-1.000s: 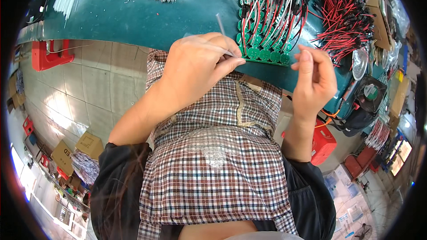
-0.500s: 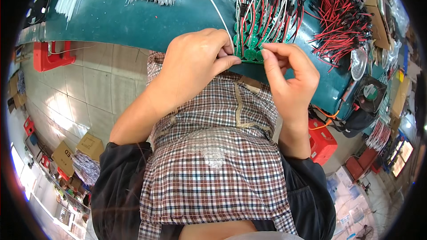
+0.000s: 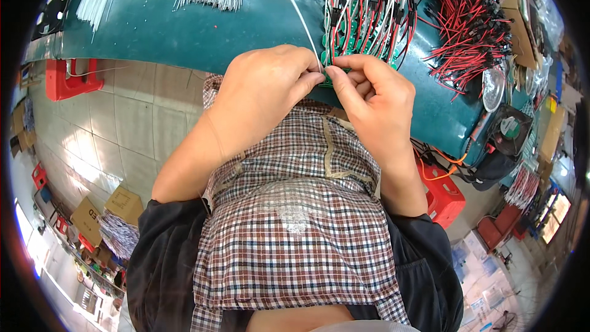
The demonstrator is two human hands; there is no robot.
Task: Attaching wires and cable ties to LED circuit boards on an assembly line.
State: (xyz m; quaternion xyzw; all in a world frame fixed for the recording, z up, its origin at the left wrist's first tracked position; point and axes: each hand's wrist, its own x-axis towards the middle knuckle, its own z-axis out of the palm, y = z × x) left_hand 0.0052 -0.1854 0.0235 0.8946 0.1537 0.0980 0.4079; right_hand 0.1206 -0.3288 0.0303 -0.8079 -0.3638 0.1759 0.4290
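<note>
White wire [image 3: 299,11] is pinched by left hand [image 3: 268,79]; right hand [image 3: 382,95] is curled at green circuit boards [image 3: 325,58], pinch too hidden to tell.

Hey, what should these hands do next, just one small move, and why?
I'd probably have the right hand steady the white wire by the green circuit boards: the left hand pinches it there, its far end is free, and both hands nearly meet.
</note>
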